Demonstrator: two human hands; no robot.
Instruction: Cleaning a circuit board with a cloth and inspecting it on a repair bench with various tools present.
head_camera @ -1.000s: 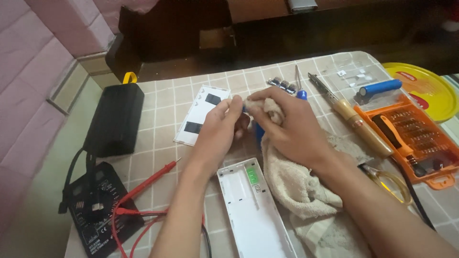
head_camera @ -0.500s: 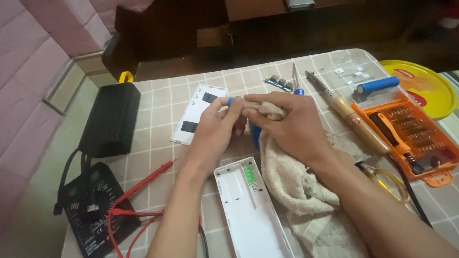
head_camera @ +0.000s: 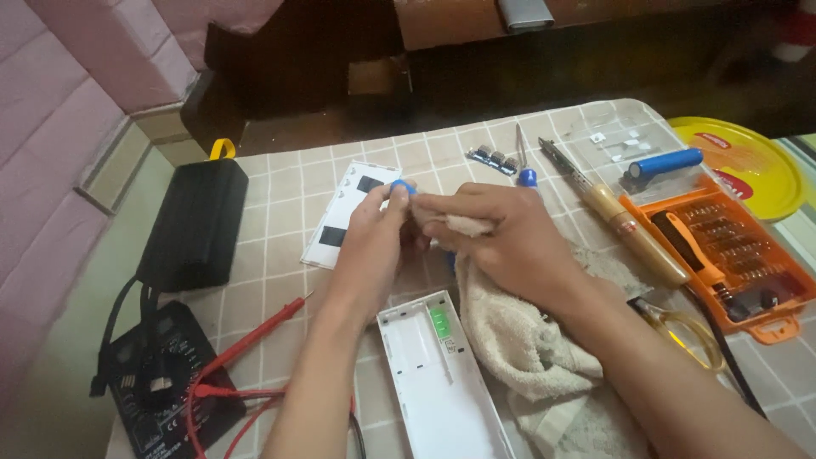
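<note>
At mid-frame above the surface (head_camera: pixel 280 183), the left hand (head_camera: pixel 374 242) pinches a blue cell (head_camera: pixel 401 187) by its end so the right hand (head_camera: pixel 510 242), closed on a cloth (head_camera: pixel 518 340), can rub along it.

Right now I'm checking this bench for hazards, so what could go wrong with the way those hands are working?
The left hand pinches a small blue cylinder only at its tip while the right hand rubs it with the beige cloth; it might slip and roll off. The trailing cloth could also snag the open white case or drag the wooden-handled tool.
</note>
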